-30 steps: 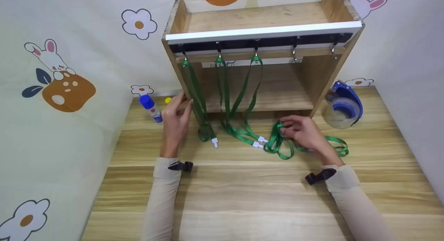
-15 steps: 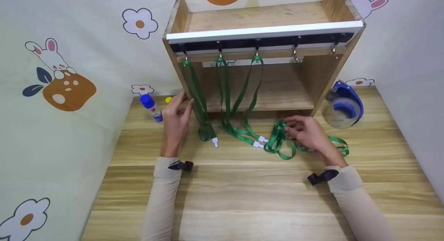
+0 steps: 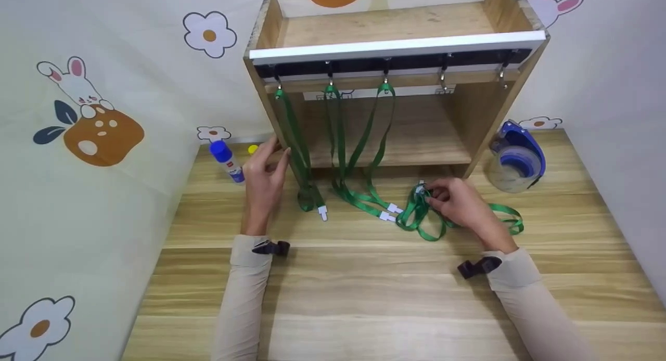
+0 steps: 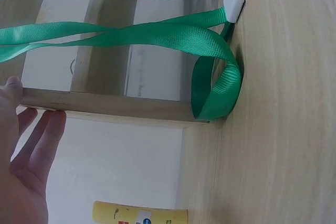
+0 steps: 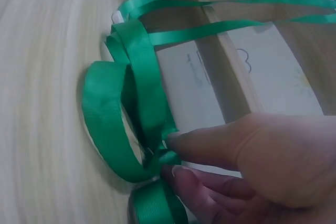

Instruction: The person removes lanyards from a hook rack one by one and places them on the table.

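My left hand (image 3: 264, 179) holds the left side panel (image 4: 115, 103) of a small wooden shelf, its thumb on one face and its fingers on the other. With thumb and fingertips, my right hand (image 3: 458, 202) pinches a bunched green lanyard (image 3: 413, 213) on the table; its white clip (image 3: 421, 185) shows just beyond the fingertips. Three green lanyards, the left one (image 3: 295, 132), the middle one (image 3: 341, 142) and the right one (image 3: 372, 132), hang from hooks on the shelf's front rail. Their clip ends lie on the table. Another green lanyard (image 3: 507, 218) is partly hidden behind my right wrist.
Two bare hooks, one (image 3: 443, 79) and another (image 3: 501, 77), are at the rail's right end. A glue stick (image 3: 227, 162) stands left of the shelf. On the right is a blue tape dispenser (image 3: 520, 158). Patterned cloth (image 3: 156, 205) covers the walls.
My right hand has shifted slightly and its fingers have curled in at the bunched lanyard, whose white clip now shows. The left hand stays on the shelf panel.
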Available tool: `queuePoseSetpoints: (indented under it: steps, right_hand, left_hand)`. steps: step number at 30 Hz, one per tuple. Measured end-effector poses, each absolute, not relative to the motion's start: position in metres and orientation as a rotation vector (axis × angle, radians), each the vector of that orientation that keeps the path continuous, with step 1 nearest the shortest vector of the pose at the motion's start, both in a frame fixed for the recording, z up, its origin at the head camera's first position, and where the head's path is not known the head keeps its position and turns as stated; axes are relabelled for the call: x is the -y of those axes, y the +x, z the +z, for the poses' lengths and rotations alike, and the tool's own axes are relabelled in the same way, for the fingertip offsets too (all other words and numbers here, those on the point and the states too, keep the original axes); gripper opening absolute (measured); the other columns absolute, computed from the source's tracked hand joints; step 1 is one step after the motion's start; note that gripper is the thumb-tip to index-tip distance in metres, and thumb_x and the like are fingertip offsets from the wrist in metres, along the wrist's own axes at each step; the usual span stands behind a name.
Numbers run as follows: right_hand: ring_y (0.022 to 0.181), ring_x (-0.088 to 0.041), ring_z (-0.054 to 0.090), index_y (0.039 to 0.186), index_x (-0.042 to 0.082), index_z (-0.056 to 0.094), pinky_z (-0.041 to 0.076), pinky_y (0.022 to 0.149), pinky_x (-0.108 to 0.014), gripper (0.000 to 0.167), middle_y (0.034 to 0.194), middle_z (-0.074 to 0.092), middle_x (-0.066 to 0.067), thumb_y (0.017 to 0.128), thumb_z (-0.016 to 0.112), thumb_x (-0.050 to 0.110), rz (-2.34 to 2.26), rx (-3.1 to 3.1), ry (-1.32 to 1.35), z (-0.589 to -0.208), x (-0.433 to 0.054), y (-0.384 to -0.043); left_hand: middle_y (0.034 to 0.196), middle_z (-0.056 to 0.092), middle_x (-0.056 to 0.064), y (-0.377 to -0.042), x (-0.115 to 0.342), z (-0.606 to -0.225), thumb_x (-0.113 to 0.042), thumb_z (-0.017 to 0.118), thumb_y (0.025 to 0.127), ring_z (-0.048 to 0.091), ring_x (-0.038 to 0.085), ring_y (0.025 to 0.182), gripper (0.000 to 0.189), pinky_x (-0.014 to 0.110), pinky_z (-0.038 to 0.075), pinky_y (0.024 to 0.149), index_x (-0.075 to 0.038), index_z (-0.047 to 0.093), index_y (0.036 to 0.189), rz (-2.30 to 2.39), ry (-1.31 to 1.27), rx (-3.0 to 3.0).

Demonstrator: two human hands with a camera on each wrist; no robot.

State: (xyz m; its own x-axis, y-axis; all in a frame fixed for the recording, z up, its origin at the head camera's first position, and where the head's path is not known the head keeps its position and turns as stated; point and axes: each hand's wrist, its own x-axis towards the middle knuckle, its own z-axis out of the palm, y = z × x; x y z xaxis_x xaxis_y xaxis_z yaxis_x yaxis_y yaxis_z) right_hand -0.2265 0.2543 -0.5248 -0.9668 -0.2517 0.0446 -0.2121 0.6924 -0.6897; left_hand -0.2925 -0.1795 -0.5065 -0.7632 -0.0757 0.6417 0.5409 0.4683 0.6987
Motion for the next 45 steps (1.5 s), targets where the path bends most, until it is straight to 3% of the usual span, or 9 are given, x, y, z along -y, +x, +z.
queuePoseSetpoints:
  steps: [4,7,13,20,24,31,38,45]
  right_hand:
    - [0.084,-0.029,0.079,0.121,-0.006,0.077,0.067,0.073,-0.041,0.026,0.096,0.081,-0.020,0.098,0.078,0.005,-1.134,-2.860,-0.354,-0.526,-0.249,-0.226]
    - [0.079,-0.026,0.080,0.118,-0.004,0.079,0.067,0.071,-0.043,0.026,0.091,0.082,-0.017,0.097,0.080,0.011,-1.101,-2.919,-0.343,-0.528,-0.245,-0.227]
    - [0.069,-0.020,0.077,0.113,-0.004,0.080,0.063,0.065,-0.037,0.029,0.081,0.081,-0.014,0.095,0.085,0.018,-1.095,-2.981,-0.321,-0.531,-0.239,-0.228]
    - [0.074,-0.025,0.080,0.121,-0.007,0.075,0.060,0.061,-0.021,0.026,0.092,0.082,-0.021,0.097,0.075,0.003,-1.237,-2.893,-0.197,-0.534,-0.239,-0.229]
    - [0.078,-0.029,0.082,0.124,-0.006,0.073,0.059,0.061,-0.015,0.025,0.097,0.081,-0.024,0.100,0.071,0.002,-1.369,-2.819,-0.136,-0.537,-0.240,-0.231]
    - [0.077,-0.024,0.082,0.128,-0.005,0.071,0.064,0.065,-0.019,0.028,0.099,0.081,-0.024,0.105,0.069,0.010,-1.457,-2.695,-0.082,-0.535,-0.242,-0.230]
    - [0.074,-0.018,0.080,0.127,-0.007,0.071,0.061,0.063,-0.017,0.028,0.098,0.082,-0.023,0.106,0.067,0.012,-1.422,-2.725,-0.087,-0.527,-0.248,-0.229]
    - [0.077,-0.022,0.081,0.122,-0.006,0.074,0.063,0.063,-0.019,0.026,0.098,0.082,-0.023,0.107,0.067,0.015,-1.414,-2.726,-0.071,-0.520,-0.252,-0.227]
  left_hand:
    - [0.129,0.079,0.007,-0.293,0.180,-0.506,-0.020,0.077,0.103,0.079,0.021,0.114,0.044,0.036,0.069,0.083,-0.013,0.070,0.146,-1.296,-0.402,2.115]
    - [0.130,0.079,0.006,-0.293,0.181,-0.506,-0.022,0.075,0.104,0.078,0.019,0.114,0.043,0.036,0.069,0.083,-0.017,0.069,0.147,-1.298,-0.413,2.115]
    - [0.130,0.079,0.004,-0.294,0.182,-0.508,-0.026,0.074,0.105,0.078,0.018,0.115,0.042,0.044,0.070,0.083,-0.019,0.070,0.147,-1.296,-0.412,2.109]
    - [0.129,0.079,0.003,-0.292,0.181,-0.507,-0.025,0.075,0.104,0.078,0.018,0.115,0.042,0.040,0.070,0.085,-0.019,0.070,0.146,-1.292,-0.397,2.121]
    - [0.129,0.079,0.003,-0.291,0.181,-0.507,-0.025,0.076,0.104,0.078,0.016,0.116,0.044,0.039,0.069,0.087,-0.018,0.070,0.147,-1.287,-0.385,2.129]
    - [0.128,0.079,0.004,-0.291,0.181,-0.506,-0.024,0.075,0.104,0.078,0.017,0.115,0.043,0.041,0.069,0.086,-0.016,0.070,0.146,-1.289,-0.393,2.120]
    - [0.128,0.079,0.008,-0.292,0.181,-0.507,-0.026,0.075,0.104,0.078,0.021,0.115,0.043,0.048,0.069,0.086,-0.014,0.071,0.145,-1.281,-0.407,2.112]
    - [0.130,0.079,0.007,-0.292,0.180,-0.507,-0.028,0.075,0.104,0.078,0.020,0.115,0.044,0.039,0.069,0.087,-0.016,0.070,0.146,-1.258,-0.390,2.125]
